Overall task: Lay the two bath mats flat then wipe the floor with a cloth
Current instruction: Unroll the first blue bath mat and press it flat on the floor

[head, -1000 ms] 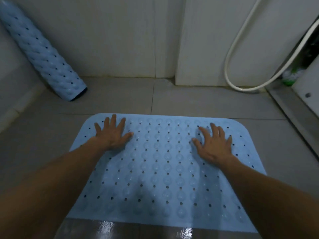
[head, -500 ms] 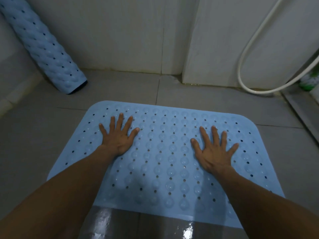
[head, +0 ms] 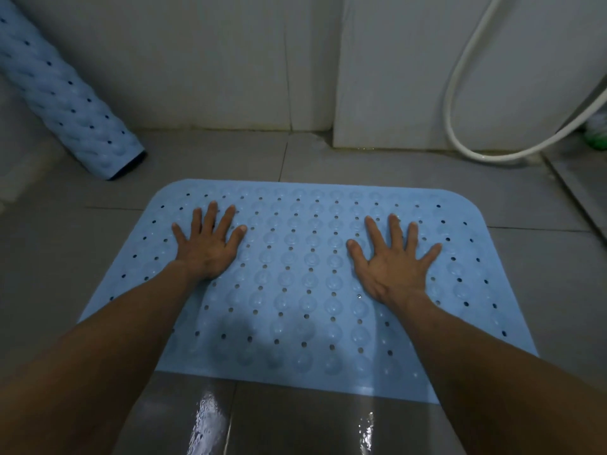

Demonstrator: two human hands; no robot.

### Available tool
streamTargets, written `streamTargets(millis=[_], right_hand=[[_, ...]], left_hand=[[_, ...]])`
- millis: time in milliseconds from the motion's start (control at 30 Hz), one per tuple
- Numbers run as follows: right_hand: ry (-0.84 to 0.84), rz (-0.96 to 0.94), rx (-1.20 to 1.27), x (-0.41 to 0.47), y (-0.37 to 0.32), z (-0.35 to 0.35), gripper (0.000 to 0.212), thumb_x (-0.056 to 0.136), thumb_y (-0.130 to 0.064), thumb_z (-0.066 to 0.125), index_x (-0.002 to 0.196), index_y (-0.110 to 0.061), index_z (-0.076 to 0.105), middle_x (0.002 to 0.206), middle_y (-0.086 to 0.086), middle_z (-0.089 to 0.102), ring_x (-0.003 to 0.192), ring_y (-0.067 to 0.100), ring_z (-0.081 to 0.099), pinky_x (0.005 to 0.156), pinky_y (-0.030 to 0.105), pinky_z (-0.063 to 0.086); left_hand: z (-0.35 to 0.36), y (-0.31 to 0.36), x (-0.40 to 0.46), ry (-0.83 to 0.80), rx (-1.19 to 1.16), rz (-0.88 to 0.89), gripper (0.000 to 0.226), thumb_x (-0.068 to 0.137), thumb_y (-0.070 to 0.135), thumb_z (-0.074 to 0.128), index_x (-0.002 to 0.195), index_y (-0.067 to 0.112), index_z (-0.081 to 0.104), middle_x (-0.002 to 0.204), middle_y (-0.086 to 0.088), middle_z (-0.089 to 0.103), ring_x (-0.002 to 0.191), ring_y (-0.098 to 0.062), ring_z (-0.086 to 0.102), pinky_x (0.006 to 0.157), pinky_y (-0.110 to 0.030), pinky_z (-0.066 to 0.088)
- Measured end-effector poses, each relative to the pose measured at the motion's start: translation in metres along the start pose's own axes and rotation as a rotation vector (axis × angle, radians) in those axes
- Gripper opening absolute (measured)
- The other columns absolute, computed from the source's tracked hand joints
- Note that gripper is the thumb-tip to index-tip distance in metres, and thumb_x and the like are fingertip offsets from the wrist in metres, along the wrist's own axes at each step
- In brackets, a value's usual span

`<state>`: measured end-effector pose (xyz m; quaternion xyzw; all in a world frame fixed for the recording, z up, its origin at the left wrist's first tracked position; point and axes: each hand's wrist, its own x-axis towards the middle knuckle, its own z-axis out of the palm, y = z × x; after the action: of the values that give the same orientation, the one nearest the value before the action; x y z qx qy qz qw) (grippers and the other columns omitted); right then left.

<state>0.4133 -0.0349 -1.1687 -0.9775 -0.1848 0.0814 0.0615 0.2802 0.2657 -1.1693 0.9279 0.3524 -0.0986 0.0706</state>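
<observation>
Flat mat [head: 295, 284]: light blue, dimpled and perforated, spread on the grey tiled floor [head: 65, 251]; far edge runs close to the wall, near edge meets a wet, shiny strip of tile.
Left hand [head: 207, 247]: palm down, fingers splayed, pressed on the mat's far-left part; grips nothing.
Right hand [head: 392, 267]: palm down, fingers fanned wide, on the mat's far-right part; grips nothing.
Rolled mat [head: 65, 103]: same blue, rolled up, leaning in the floor's far-left corner.
Hose [head: 460, 139]: white loop at the far-right wall.

Left hand [head: 208, 249] and right hand [head: 394, 267] press flat, spread wide, on the blue bath mat [head: 295, 290].
</observation>
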Motion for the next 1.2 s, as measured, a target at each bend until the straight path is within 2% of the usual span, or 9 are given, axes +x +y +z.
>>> streamTargets(millis=[200,300,500,600,767,900,967,1067,1200], right_hand=[[-0.001,-0.023,0.03,-0.002,0.001,-0.001,0.075,0.087,-0.076,-0.002,0.155,-0.043,-0.008,0.165,-0.001,-0.017,0.15,0.034,-0.02,0.106,0.073,-0.012],[-0.008,-0.041,0.021,-0.002,0.001,-0.002,0.075,0.088,-0.075,-0.002,0.155,-0.041,-0.009,0.165,0.001,-0.017,0.149,0.036,-0.02,0.106,0.075,-0.011],[-0.063,-0.036,0.008,0.0,0.0,-0.006,0.077,0.086,-0.077,-0.003,0.154,-0.043,-0.01,0.164,0.0,-0.02,0.149,0.035,-0.02,0.106,0.076,-0.012],[-0.13,0.002,-0.006,0.002,-0.001,-0.011,0.077,0.085,-0.08,0.0,0.153,-0.045,-0.012,0.163,-0.001,-0.024,0.148,0.034,-0.023,0.107,0.074,-0.016],[-0.125,-0.029,-0.073,-0.002,-0.025,-0.025,0.07,0.096,-0.066,0.01,0.157,-0.035,-0.005,0.164,0.004,-0.02,0.149,0.033,-0.021,0.115,0.064,-0.011],[-0.091,-0.143,-0.039,-0.004,-0.066,-0.031,0.064,0.099,-0.06,0.011,0.157,-0.037,-0.003,0.165,0.001,-0.016,0.151,0.027,-0.018,0.118,0.057,-0.012],[-0.077,-0.184,-0.013,0.001,-0.093,-0.036,0.063,0.1,-0.059,0.012,0.157,-0.037,-0.002,0.165,0.0,-0.015,0.151,0.025,-0.017,0.119,0.055,-0.013],[-0.058,-0.239,0.019,0.01,-0.134,-0.037,0.061,0.102,-0.056,0.013,0.157,-0.037,0.0,0.166,-0.001,-0.012,0.152,0.022,-0.015,0.12,0.052,-0.012],[-0.056,-0.27,0.047,0.015,-0.185,-0.015,0.06,0.102,-0.055,0.016,0.158,-0.035,0.003,0.166,-0.001,-0.01,0.152,0.02,-0.013,0.12,0.05,-0.012]], left_hand=[[-0.011,0.022,-0.019,-0.097,0.019,-0.227,0.068,0.09,0.073,0.002,0.149,0.046,-0.015,0.162,0.004,-0.021,0.15,-0.031,-0.011,0.113,-0.069,0.0],[-0.016,0.033,-0.032,-0.108,-0.069,-0.289,0.067,0.089,0.074,0.003,0.149,0.048,-0.013,0.161,0.007,-0.022,0.149,-0.03,-0.014,0.112,-0.068,-0.004],[-0.023,0.018,-0.007,-0.29,-0.039,-0.269,0.079,0.081,0.079,0.002,0.149,0.043,-0.017,0.158,-0.001,-0.029,0.147,-0.036,-0.02,0.115,-0.065,-0.003],[-0.031,0.018,-0.002,-0.333,-0.046,-0.212,0.074,0.089,0.074,0.009,0.15,0.04,-0.016,0.159,-0.003,-0.028,0.146,-0.04,-0.018,0.117,-0.062,-0.002],[-0.055,-0.001,0.003,-0.4,-0.012,-0.061,0.074,0.092,0.071,0.012,0.155,0.034,-0.003,0.163,-0.011,-0.013,0.148,-0.044,-0.004,0.119,-0.059,0.005],[-0.069,-0.018,0.005,-0.139,0.16,0.185,0.066,0.098,0.059,0.018,0.154,0.023,0.017,0.155,-0.016,0.031,0.137,-0.038,0.037,0.11,-0.052,0.032],[-0.068,-0.033,0.009,0.049,0.154,0.28,0.061,0.102,0.05,0.022,0.153,0.017,0.022,0.151,-0.015,0.038,0.133,-0.036,0.04,0.108,-0.05,0.033],[-0.059,-0.056,0.023,0.14,0.126,0.391,0.06,0.103,0.045,0.02,0.154,0.015,0.018,0.16,-0.011,0.022,0.144,-0.031,0.025,0.118,-0.05,0.017],[-0.036,-0.085,0.04,0.118,0.08,0.452,0.065,0.102,0.051,0.011,0.156,0.017,0.0,0.164,-0.004,-0.006,0.151,-0.022,-0.005,0.122,-0.046,-0.006]])
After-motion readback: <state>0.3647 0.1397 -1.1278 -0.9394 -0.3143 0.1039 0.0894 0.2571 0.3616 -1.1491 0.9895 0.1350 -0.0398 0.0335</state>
